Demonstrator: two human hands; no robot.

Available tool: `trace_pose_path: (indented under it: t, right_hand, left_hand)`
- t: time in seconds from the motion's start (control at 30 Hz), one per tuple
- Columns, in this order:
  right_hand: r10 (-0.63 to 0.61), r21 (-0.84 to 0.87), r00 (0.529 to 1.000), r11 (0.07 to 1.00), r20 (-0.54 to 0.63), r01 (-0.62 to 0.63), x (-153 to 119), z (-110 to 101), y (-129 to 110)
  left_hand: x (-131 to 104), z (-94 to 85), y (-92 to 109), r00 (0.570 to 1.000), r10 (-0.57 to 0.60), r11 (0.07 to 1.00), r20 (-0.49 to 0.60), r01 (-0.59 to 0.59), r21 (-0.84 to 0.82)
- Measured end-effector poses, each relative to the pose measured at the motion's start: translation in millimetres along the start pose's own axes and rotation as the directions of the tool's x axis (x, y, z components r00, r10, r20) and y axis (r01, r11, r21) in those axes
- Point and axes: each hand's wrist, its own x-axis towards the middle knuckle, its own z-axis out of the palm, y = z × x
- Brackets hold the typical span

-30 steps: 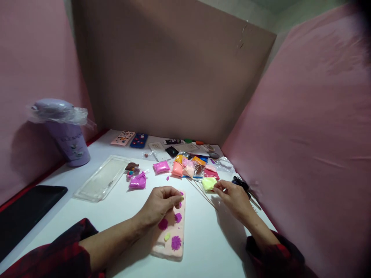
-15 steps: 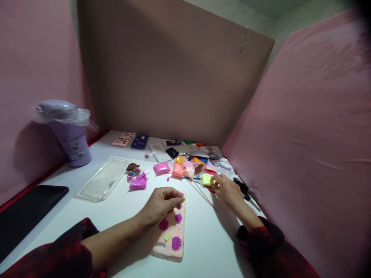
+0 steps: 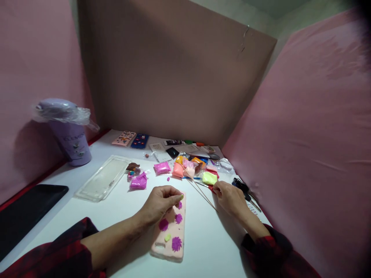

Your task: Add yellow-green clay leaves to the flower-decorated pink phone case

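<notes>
My left hand [image 3: 162, 202] pinches a small bit of yellow-green clay [image 3: 182, 197] above the upper end of a pale peach phone case [image 3: 171, 231]. Purple clay flowers and one yellow-green piece [image 3: 167, 238] lie on the case. My right hand [image 3: 228, 195] is closed at the red-handled scissors [image 3: 211, 188], its fingertips against the handle, which they partly hide. Just beyond it lies a packet of yellow-green clay [image 3: 209, 178]. Two thin sticks [image 3: 199, 190] rest between the hands.
Clay packets, such as a pink one [image 3: 162, 168], lie mid-table. A clear case box [image 3: 102, 179], a purple cup [image 3: 69, 135] and a black tray-like object [image 3: 29, 216] are at left. Two decorated cases [image 3: 140, 141] lie at the back, black-handled tools [image 3: 245, 189] at right.
My right hand has left the yellow-green packet and moved slightly toward me, to the red scissors handle. My left hand has barely moved, still pinching the clay bit.
</notes>
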Motion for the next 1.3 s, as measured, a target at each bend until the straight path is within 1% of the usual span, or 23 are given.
trace_pose_path:
  t: [0.17,0.33,0.5,0.63,0.8,0.93,1.03,1.13,1.2,1.3]
  right_hand:
    - [-0.012,-0.041,0.999,0.999,0.051,0.014,-10,-8,2]
    - [-0.028,-0.064,0.995,0.997,0.092,0.034,-12,-9,5]
    - [-0.018,-0.077,0.989,0.997,0.147,0.030,-12,-14,7]
    - [0.002,-0.076,0.985,0.997,0.174,0.012,-17,-19,12]
    - [0.051,-0.022,0.980,0.999,0.191,-0.048,-27,-27,30]
    - [0.071,0.102,0.977,0.990,0.200,-0.093,-31,-36,39]
    - [0.054,0.218,0.979,0.971,0.197,-0.098,-30,-39,35]
    - [0.048,0.294,0.986,0.951,0.158,-0.093,-24,-40,24]
    - [0.058,0.319,0.991,0.943,0.120,-0.094,-16,-41,15]
    - [0.032,0.383,0.996,0.922,0.078,-0.059,-2,-44,-2]
  left_hand:
    - [0,0.2,2,1.000,-0.004,1.000,-0.003,0.003,-0.021]
    - [-2,1.5,2,1.000,-0.015,0.998,-0.017,0.014,-0.061]
    - [-1,-0.2,2,0.999,-0.042,0.996,0.001,0.042,-0.079]
    - [0,-1.7,1,0.999,-0.042,0.995,0.009,0.043,-0.091]
    - [2,-4.5,-1,0.999,-0.023,0.994,0.031,0.027,-0.105]
    - [5,-6.9,-4,0.999,-0.021,0.992,0.045,0.026,-0.120]
    - [7,-7.6,-7,0.999,-0.009,0.991,0.042,0.015,-0.136]
    - [7,-9.0,-6,1.000,0.015,0.990,0.018,-0.012,-0.143]
    - [8,-11.5,1,0.999,0.034,0.990,-0.007,-0.035,-0.136]
    - [15,-15.4,20,0.995,0.078,0.990,-0.065,-0.085,-0.111]
